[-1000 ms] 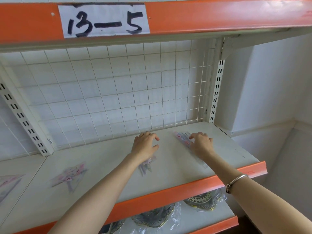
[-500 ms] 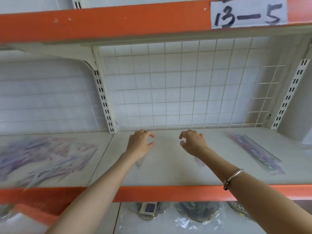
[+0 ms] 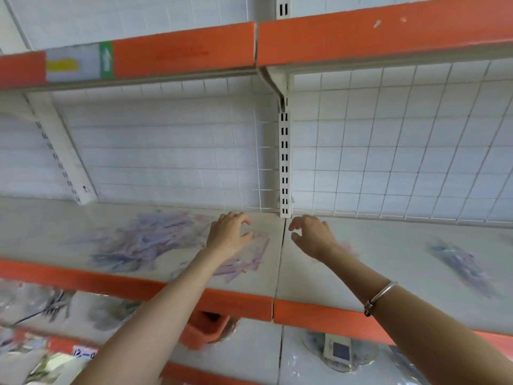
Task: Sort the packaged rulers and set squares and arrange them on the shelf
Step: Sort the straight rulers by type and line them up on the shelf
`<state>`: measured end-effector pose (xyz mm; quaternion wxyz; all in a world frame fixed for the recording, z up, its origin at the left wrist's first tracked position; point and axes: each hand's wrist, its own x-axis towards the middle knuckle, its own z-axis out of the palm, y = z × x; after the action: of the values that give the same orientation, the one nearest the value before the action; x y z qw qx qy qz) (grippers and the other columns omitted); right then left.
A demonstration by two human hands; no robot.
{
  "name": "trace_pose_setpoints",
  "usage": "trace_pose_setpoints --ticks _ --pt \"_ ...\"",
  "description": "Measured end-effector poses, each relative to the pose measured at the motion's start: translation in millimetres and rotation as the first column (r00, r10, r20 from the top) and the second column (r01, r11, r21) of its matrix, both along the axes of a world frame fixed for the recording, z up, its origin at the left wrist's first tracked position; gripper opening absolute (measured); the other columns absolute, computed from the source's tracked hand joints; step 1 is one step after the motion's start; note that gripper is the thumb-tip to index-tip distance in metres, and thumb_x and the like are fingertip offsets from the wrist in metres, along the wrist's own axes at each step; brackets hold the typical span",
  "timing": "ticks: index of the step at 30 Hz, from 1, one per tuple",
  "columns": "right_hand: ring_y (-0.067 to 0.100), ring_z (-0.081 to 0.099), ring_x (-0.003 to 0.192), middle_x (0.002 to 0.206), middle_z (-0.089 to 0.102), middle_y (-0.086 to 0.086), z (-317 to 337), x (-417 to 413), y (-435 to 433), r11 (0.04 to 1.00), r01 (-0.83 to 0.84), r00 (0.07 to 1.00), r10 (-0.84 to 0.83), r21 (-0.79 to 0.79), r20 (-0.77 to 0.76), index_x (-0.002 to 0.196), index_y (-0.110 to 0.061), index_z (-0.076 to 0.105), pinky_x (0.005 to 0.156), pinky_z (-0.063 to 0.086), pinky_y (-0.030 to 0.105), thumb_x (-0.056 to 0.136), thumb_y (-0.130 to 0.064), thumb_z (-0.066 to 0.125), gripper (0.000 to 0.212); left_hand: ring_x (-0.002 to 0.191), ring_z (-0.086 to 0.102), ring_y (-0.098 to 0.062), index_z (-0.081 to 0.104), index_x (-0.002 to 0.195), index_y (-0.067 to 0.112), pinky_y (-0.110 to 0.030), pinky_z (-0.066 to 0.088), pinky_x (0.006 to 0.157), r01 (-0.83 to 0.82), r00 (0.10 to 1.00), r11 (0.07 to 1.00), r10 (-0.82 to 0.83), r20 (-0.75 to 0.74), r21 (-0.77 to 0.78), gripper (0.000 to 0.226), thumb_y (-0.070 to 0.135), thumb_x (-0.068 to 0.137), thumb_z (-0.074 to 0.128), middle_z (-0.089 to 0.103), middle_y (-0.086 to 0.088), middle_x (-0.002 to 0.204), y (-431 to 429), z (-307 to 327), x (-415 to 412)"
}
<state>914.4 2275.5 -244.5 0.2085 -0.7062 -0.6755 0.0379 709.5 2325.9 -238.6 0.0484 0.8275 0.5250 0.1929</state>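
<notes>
A loose heap of clear-packed rulers and set squares [image 3: 147,240], purple and pink, lies on the left bay of the white shelf [image 3: 388,276]. More packets [image 3: 244,262] spread toward the seam between the two bays. My left hand [image 3: 229,236] hovers over the heap's right edge, fingers loosely curled, holding nothing. My right hand [image 3: 311,236] hangs just right of the seam, fingers relaxed and empty. A blurred packet of rulers [image 3: 463,262] lies alone on the right bay. The picture is motion-blurred.
A white slotted upright [image 3: 284,162] stands at the seam in front of the wire grid back. An orange-edged shelf [image 3: 361,37] runs overhead. Below, the lower shelf holds an orange bin [image 3: 205,329], bagged goods [image 3: 55,304] and a small device [image 3: 340,350].
My view has swung left along the shelf: the heap came to the middle, and the sorted rulers slid right. Both hands travelled left with it, empty.
</notes>
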Motion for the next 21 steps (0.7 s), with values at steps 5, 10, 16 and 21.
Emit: trace_pose_setpoints --ticks 5,10,16,21 --pt "0.02 0.055 0.11 0.117 0.06 0.002 -6.5 -64.3 18.3 0.995 -0.093 0.995 0.091 -0.033 -0.051 0.113 -0.019 0.063 0.095 0.034 0.033 0.09 -0.02 0.051 0.026 0.122 0.045 -0.021 0.055 0.122 0.024 -0.035 0.039 0.096 0.016 0.999 0.998 -0.019 -0.05 -0.063 0.035 0.036 0.09 0.06 0.053 0.001 0.129 14.2 -3.6 -61.7" --pt "0.018 0.054 0.116 0.121 0.062 0.0 -14.6 -109.5 33.3 0.973 -0.201 0.979 0.195 -0.11 -0.067 0.116 -0.02 0.063 0.1 0.037 0.033 0.087 -0.025 0.057 0.03 0.125 0.044 -0.018 0.054 0.124 0.026 -0.036 0.038 0.102 0.082 0.996 0.971 -0.088 -0.015 -0.223 0.046 0.044 0.084 0.068 0.051 0.004 0.133 24.6 -8.3 -101.3" --pt "0.017 0.048 0.124 0.129 0.058 -0.004 -16.2 -132.1 39.8 0.935 -0.277 0.961 0.262 -0.223 -0.093 0.124 -0.025 0.059 0.107 0.032 0.037 0.082 -0.04 0.067 0.046 0.111 0.049 -0.011 0.047 0.132 0.029 -0.03 0.042 0.09 0.13 0.99 0.871 -0.144 0.006 -0.473 0.073 0.057 0.071 0.075 0.051 0.008 0.127 19.9 -9.1 -118.8" --pt "0.02 0.036 0.131 0.139 0.047 -0.003 -20.5 -135.8 38.4 0.897 -0.292 0.955 0.29 -0.332 -0.057 0.132 -0.029 0.051 0.109 0.028 0.04 0.071 -0.049 0.076 0.068 0.132 0.036 -0.02 0.04 0.138 0.035 -0.044 0.037 0.107 0.086 0.964 0.87 -0.196 -0.182 -0.485 0.091 0.064 0.061 0.078 0.031 0.004 0.147 17.2 -12.1 -114.8"
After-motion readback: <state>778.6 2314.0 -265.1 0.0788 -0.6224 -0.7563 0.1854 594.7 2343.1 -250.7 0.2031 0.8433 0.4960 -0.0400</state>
